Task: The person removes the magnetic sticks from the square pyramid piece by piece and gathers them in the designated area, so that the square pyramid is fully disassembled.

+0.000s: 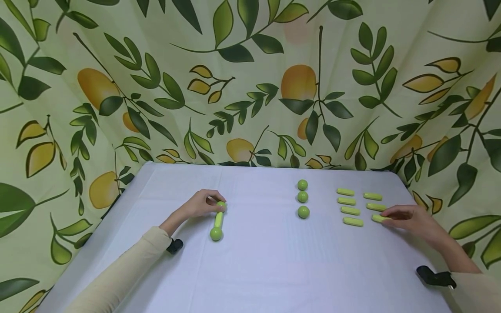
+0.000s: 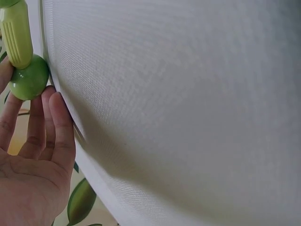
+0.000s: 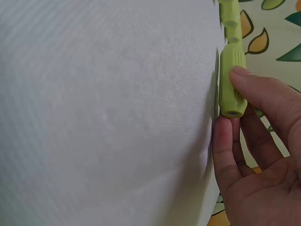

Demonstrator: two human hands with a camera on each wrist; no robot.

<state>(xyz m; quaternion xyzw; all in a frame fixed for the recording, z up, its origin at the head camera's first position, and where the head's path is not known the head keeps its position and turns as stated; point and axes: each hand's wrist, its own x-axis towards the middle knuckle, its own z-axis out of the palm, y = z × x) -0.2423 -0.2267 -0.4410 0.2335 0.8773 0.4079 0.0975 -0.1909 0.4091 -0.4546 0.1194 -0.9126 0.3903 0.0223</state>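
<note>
Head view of the white surface [image 1: 250, 261], with both hands at work on green construction pieces. The assembled piece [image 1: 217, 221], a yellow-green rod capped by a green ball at each end, is laid with its long axis running from about 12 o'clock to 6 o'clock; its far ball [image 2: 29, 80] is pinched by the curled fingers [image 2: 59, 122] of the left hand [image 1: 201, 204], while the near ball lies free at 6 o'clock from them. At 3 o'clock on the surface, the nearest loose rod [image 1: 379, 218] of the right-hand column is held between thumb and fingers [image 3: 225, 150] of the right hand [image 1: 407, 217]; its long axis is seen to lie across, from 9 o'clock to 3 o'clock, the free end pointing towards 9 o'clock. The remaining rods [image 1: 350, 207] and three loose balls [image 1: 302, 198] lie between the hands, nearer to the right one. The leaf-printed cloth [image 1: 250, 78] is hung behind
</note>
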